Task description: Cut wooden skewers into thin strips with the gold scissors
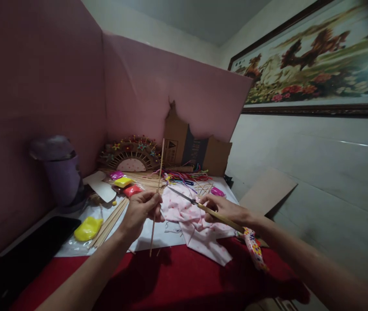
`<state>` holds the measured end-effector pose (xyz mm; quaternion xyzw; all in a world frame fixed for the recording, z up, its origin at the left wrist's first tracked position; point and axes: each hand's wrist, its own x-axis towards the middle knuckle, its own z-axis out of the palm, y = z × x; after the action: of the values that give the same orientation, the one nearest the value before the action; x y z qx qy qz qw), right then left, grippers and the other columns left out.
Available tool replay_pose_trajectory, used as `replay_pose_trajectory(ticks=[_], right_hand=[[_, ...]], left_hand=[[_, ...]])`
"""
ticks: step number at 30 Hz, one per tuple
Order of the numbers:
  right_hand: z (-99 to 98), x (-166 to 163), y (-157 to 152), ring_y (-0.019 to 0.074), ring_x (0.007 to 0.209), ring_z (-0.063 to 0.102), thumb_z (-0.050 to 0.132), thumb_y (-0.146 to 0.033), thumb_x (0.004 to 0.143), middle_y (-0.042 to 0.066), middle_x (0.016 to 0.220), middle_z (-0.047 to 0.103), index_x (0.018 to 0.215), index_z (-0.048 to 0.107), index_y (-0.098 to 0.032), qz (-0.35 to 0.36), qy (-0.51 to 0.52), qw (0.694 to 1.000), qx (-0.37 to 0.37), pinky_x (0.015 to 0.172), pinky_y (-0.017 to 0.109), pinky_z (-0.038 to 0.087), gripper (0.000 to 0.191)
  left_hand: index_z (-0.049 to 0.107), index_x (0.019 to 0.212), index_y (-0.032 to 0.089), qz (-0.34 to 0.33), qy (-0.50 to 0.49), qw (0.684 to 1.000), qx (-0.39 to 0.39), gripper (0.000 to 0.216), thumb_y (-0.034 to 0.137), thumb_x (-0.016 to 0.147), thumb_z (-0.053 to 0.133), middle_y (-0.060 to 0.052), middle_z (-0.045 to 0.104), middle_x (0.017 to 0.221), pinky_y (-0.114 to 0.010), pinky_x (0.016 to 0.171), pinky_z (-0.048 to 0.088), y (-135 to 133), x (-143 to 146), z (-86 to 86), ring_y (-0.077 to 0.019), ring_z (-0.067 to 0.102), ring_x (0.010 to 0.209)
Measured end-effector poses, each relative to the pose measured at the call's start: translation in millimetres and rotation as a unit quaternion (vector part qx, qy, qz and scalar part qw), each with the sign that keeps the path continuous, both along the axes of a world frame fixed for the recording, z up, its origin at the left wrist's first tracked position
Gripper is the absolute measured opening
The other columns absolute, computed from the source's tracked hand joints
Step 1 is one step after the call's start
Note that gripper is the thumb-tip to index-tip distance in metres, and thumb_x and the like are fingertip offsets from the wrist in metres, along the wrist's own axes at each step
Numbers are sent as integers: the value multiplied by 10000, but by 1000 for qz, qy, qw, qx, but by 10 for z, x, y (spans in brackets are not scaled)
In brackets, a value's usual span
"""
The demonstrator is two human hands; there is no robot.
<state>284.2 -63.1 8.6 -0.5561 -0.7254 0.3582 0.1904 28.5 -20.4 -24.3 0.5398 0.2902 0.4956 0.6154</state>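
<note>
My left hand (143,209) is closed, pinching a thin bamboo stick (161,168) between thumb and fingers. The stick stands nearly upright, poking out above and below the hand. My right hand (223,209) grips scissors (216,214) with dark narrow blades and a long yellowish handle, seen almost edge-on. The blade tip points left toward the stick, slightly apart from it. Crumpled pink spotted cloth (187,211) lies beneath and between both hands. Left of my left hand, a bundle of bamboo sticks (111,220) rests on white paper (148,242).
Bagged yellow clay (88,229) and a dark flat device (39,242) lie left. A purple lidded cup (62,177) stands behind. A decorated fan-shaped craft (132,157) and torn cardboard (200,151) lean at the back. A flower-patterned strip (254,250) sits on the red cloth (171,280).
</note>
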Motion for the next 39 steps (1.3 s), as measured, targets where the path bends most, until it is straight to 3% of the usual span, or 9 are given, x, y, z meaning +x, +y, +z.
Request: replay_pose_trajectory(ticks=[4,11,16,28,39], right_hand=[[-73,-99,-147,85,539,430,653,-536,653,-35,674,494,892,423,-199,22,112,993,-36,479,203,319,473],[-78,-325,-268,87,580,376,538,-729,619,-24,717,473,951,419,-185,26,97,995,19,504,201,306,649],[-173,-372,-193,94,575,383,534,-710,647,-21,694,471,990,477,-172,37,102,994,31,505,208,304,640],[-154,-478,-126,104,589,417,623,-551,689,-14,693,501,1109,530,-163,14,49,995,81,524,216,336,580],[-144,-523,-94,104,584,423,621,-551,694,-27,656,501,1024,526,-165,27,51,995,81,544,227,337,517]], left_hand=[[508,633,139,-23,1,1000,-12,310,416,704,628,64,445,403,-176,339,322,-26,23,4,-59,413,318],[433,569,154,-64,-24,995,-79,341,398,674,646,111,258,392,-144,324,75,-54,35,7,1,139,321],[472,573,149,-51,3,996,-70,269,353,688,604,102,256,395,-158,335,70,-67,41,-11,-9,144,331],[493,562,151,-28,42,996,-71,215,328,647,583,103,252,383,-155,320,81,-83,77,-15,-12,154,314],[485,565,153,-11,57,997,-56,221,329,669,569,99,272,391,-156,330,88,-86,57,6,-13,165,321]])
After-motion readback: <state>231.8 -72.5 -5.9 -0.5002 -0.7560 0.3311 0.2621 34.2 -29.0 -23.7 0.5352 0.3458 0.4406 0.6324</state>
